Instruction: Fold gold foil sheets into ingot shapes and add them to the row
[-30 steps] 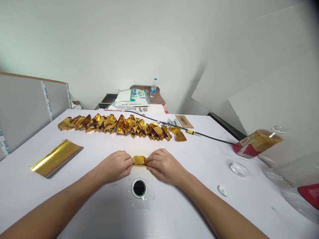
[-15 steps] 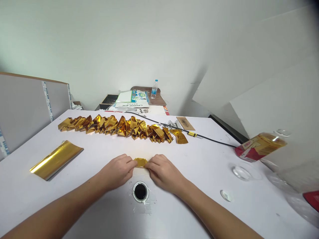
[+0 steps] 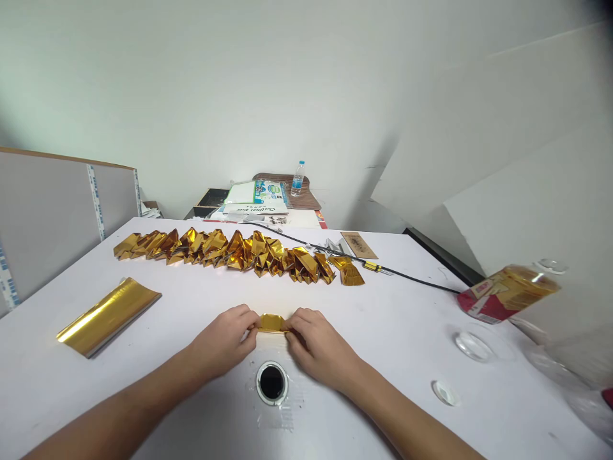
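A small folded piece of gold foil paper (image 3: 272,322) lies on the white table (image 3: 393,332) between my hands. My left hand (image 3: 225,342) pinches its left end with fingers closed. My right hand (image 3: 316,345) pinches its right end, fingers closed too. Beyond them a long row of folded gold foil pieces (image 3: 230,250) stretches across the table. A flat stack of gold foil sheets (image 3: 109,314) lies to the left.
A round cable hole (image 3: 271,382) sits in the table just in front of my hands. A black cable (image 3: 407,275) runs right. A clear plastic bottle with red-gold label (image 3: 507,292), a clear lid (image 3: 472,345) and a white cap (image 3: 444,392) lie at right. Grey partition (image 3: 48,217) at left.
Both hands have closed in on the gold piece, which now looks shorter between them. The camera view tilted slightly down.
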`<state>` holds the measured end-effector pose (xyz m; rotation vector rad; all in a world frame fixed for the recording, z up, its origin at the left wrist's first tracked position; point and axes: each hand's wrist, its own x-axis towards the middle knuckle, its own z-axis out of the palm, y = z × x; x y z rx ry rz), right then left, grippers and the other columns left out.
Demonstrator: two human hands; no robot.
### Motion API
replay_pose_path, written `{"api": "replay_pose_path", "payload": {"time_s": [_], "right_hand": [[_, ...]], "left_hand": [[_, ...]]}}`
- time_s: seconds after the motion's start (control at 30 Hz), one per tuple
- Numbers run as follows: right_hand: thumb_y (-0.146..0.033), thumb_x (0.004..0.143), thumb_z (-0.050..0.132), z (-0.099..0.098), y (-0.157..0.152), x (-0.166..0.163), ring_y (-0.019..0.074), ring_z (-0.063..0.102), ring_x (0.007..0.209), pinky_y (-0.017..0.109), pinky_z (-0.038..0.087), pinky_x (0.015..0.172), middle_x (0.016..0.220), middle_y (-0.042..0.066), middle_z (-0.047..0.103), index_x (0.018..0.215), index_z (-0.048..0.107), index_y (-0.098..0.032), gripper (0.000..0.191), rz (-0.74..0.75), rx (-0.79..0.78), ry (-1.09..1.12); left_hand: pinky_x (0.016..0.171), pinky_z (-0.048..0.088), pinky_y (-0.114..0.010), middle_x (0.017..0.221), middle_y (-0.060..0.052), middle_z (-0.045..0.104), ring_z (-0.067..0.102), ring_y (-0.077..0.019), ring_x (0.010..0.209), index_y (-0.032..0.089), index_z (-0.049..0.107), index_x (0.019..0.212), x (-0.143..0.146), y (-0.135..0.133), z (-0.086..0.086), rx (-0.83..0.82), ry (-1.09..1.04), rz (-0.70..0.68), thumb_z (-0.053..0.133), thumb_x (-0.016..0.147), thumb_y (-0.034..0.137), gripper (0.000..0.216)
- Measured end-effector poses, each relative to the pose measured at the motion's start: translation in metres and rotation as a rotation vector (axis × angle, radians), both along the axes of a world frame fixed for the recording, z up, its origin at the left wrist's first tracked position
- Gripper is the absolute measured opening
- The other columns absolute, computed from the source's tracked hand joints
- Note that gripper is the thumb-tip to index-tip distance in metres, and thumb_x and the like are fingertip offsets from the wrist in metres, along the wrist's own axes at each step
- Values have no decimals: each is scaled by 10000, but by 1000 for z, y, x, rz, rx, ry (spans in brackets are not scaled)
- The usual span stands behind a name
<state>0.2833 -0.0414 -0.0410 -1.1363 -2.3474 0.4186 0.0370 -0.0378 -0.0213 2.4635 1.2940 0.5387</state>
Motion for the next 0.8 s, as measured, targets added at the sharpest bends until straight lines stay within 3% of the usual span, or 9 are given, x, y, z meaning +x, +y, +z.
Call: {"api": "replay_pose_path", "payload": {"time_s": [0.17,0.33,0.57,0.8], "right_hand": [[-219,1059,535,6,1,0,242,663,944,417,451,875,989,73,722,1031,697,-197,166,-41,-49,-68],[-259,1072,533,11,1,1,228,645,955,403,404,883,973,53,713,945,660,-208,187,-105,-109,-82],[-275,1092,462,14,1,-2,241,583,967,420,361,910,1006,79,675,961,644,-201,236,-165,-47,-186],[-259,1078,473,8,8,-3,249,558,941,440,355,894,965,91,667,911,655,-189,257,-212,18,-250]], "left_hand": [[770,477,-326,869,-8,660,645,-197,831,212,625,838,0,2,1,-69,-44,110,553,967,196,148],[806,488,-354,902,-32,661,644,-227,875,213,623,835,-2,2,4,-70,-16,127,523,1024,310,235],[874,507,-345,992,-40,724,675,-216,943,223,714,1011,-2,5,7,-129,-82,61,495,1018,241,221],[811,502,-344,883,-36,783,700,-231,862,228,770,895,1,15,11,-117,-58,118,554,957,258,227]]}}
